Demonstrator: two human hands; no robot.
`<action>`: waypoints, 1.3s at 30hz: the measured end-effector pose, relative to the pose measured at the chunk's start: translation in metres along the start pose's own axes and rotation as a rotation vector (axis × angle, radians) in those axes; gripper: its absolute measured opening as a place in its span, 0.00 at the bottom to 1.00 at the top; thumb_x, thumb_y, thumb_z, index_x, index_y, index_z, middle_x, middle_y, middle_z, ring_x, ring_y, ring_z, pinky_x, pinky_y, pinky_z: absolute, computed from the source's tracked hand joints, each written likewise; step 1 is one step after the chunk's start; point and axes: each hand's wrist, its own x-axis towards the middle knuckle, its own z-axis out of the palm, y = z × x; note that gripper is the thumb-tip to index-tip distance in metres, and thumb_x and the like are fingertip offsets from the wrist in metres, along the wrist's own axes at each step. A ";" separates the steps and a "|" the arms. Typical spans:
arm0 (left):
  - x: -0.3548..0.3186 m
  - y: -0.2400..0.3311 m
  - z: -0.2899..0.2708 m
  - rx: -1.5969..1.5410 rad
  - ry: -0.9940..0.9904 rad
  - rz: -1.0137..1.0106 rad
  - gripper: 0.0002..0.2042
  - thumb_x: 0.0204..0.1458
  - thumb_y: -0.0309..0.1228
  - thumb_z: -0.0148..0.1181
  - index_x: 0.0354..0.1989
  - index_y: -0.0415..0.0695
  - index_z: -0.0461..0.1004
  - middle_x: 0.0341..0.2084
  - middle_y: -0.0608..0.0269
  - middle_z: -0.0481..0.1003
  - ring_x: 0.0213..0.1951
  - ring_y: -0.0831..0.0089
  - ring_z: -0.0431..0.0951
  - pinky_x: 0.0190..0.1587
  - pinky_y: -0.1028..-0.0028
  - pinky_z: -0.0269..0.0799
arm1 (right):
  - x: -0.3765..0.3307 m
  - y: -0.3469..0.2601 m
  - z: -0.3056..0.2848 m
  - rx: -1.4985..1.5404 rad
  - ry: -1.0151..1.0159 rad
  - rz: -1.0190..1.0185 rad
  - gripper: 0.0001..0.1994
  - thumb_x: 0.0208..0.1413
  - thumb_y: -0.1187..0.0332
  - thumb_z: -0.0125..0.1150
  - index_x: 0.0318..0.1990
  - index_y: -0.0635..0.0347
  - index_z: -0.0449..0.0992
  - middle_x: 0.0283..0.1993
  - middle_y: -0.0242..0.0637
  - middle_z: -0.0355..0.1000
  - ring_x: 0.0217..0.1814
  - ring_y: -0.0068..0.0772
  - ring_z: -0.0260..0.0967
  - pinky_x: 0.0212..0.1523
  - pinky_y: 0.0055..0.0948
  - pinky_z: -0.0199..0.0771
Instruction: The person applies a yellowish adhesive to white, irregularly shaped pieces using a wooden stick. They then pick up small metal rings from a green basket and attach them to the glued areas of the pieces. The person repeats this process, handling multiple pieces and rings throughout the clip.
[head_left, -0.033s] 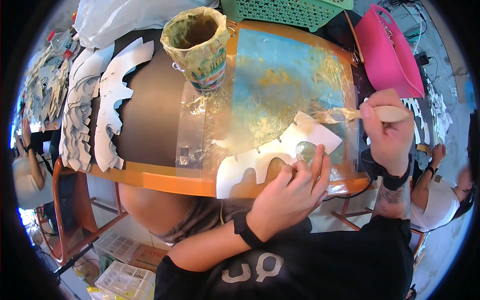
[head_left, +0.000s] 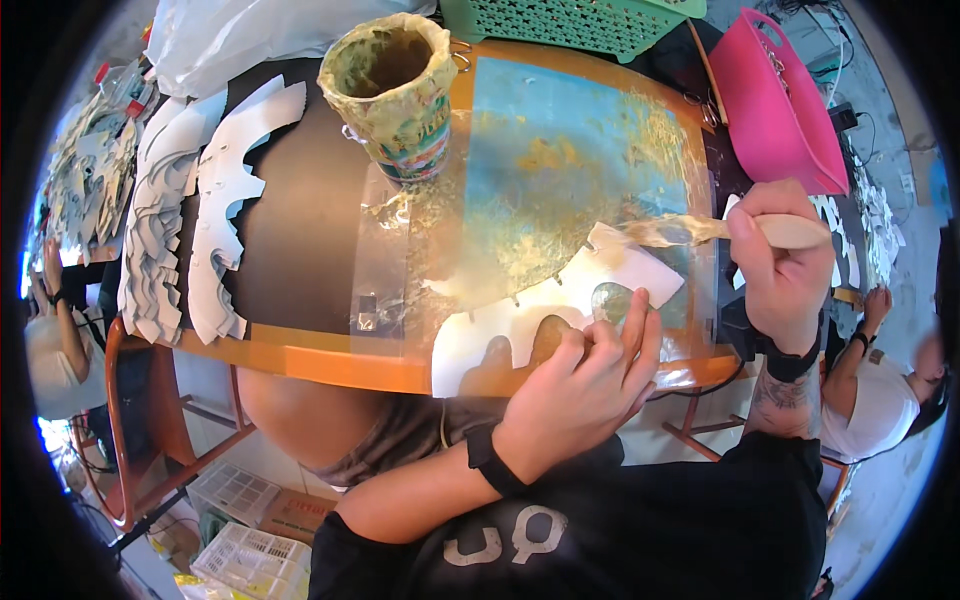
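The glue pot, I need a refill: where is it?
In the head view the glue pot stands at the table's far edge, left of centre, beside the stacked white cutouts.

You've got one view only: head cam, worn on your head, looking steeply down at the worktop (head_left: 330, 365) from close up. Its near edge runs across mid-frame, far edge by the top. Fisheye bends straight edges near the rim (dark corners all round). Your forearms enter from the bottom edge. No 2nd view to share w/.
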 end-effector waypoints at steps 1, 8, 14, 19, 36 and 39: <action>0.001 -0.001 0.001 0.009 0.002 -0.002 0.30 0.62 0.52 0.55 0.64 0.42 0.72 0.69 0.57 0.71 0.49 0.63 0.66 0.48 0.69 0.66 | -0.004 -0.001 -0.001 0.040 0.058 0.024 0.03 0.60 0.76 0.67 0.38 0.64 0.78 0.35 0.35 0.76 0.34 0.24 0.73 0.36 0.26 0.71; 0.001 0.000 0.001 0.036 0.005 -0.008 0.30 0.61 0.52 0.55 0.65 0.43 0.72 0.68 0.59 0.72 0.50 0.62 0.67 0.48 0.68 0.67 | 0.002 0.004 -0.006 -0.070 0.000 -0.038 0.02 0.61 0.77 0.66 0.36 0.65 0.78 0.36 0.38 0.76 0.34 0.27 0.74 0.34 0.27 0.72; 0.001 0.000 0.001 0.033 0.012 -0.005 0.30 0.62 0.52 0.55 0.65 0.43 0.72 0.68 0.59 0.72 0.49 0.63 0.68 0.46 0.69 0.67 | 0.009 -0.008 0.010 -0.035 -0.064 -0.056 0.04 0.60 0.77 0.66 0.34 0.66 0.77 0.36 0.38 0.75 0.33 0.25 0.72 0.34 0.25 0.70; 0.001 -0.001 0.002 0.022 0.015 0.006 0.30 0.63 0.52 0.54 0.65 0.43 0.72 0.68 0.59 0.72 0.49 0.63 0.68 0.45 0.69 0.67 | 0.002 -0.009 -0.006 0.008 0.015 0.007 0.03 0.61 0.77 0.64 0.36 0.66 0.76 0.36 0.37 0.75 0.33 0.25 0.72 0.34 0.25 0.69; 0.003 -0.003 -0.001 0.004 0.040 0.022 0.25 0.67 0.47 0.50 0.61 0.38 0.73 0.65 0.51 0.74 0.47 0.63 0.68 0.50 0.68 0.67 | -0.005 -0.012 -0.005 0.083 0.037 0.065 0.03 0.62 0.75 0.65 0.37 0.64 0.78 0.32 0.36 0.75 0.30 0.25 0.70 0.33 0.26 0.68; 0.001 -0.001 0.002 0.052 0.011 0.016 0.30 0.63 0.52 0.53 0.64 0.42 0.72 0.68 0.58 0.72 0.47 0.62 0.68 0.46 0.70 0.67 | -0.002 -0.003 0.005 0.030 -0.067 -0.090 0.03 0.60 0.75 0.66 0.35 0.64 0.78 0.32 0.36 0.75 0.30 0.26 0.70 0.32 0.28 0.68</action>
